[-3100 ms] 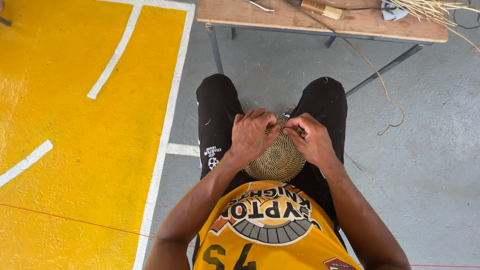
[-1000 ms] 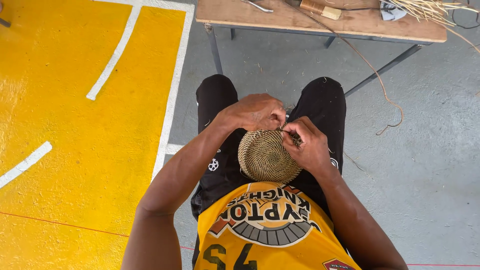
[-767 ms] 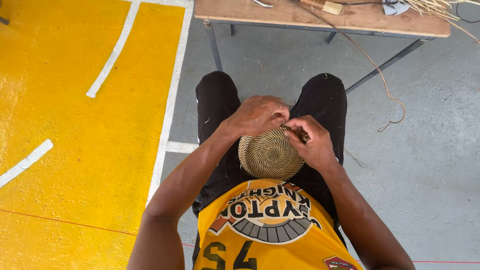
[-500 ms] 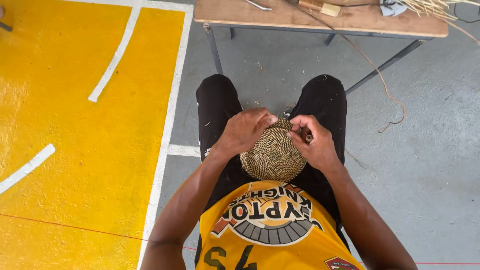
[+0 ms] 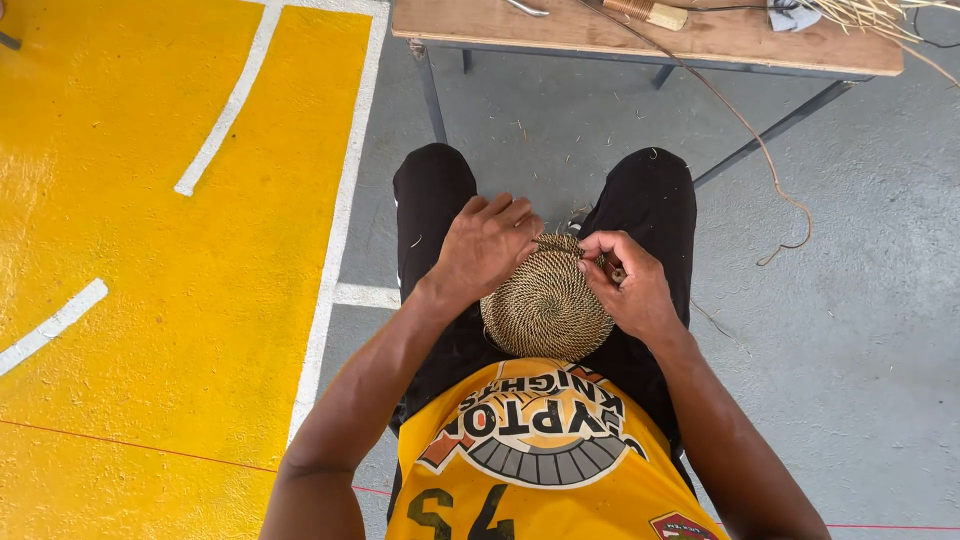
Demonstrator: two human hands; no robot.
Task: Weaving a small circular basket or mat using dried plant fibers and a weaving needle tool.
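Left hand [image 5: 487, 245] holds the coiled woven disc [image 5: 545, 305]; right hand [image 5: 625, 285] pinches its far rim, perhaps stitching; disc small, flat.

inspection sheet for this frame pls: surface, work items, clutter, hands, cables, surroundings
Surface: wooden table on metal legs, ahead of the knees.
Job's things: round coiled woven disc held over the lap; a long fibre strand trails off the table to the floor.
Clutter: wooden-handled tool and straw bundle on the table.
Grippers: left hand grips the disc's far-left rim; right hand pinches at its right edge.
Cables: dark cable, table's far right.
Surroundings: grey concrete floor; yellow painted zone with white lines.
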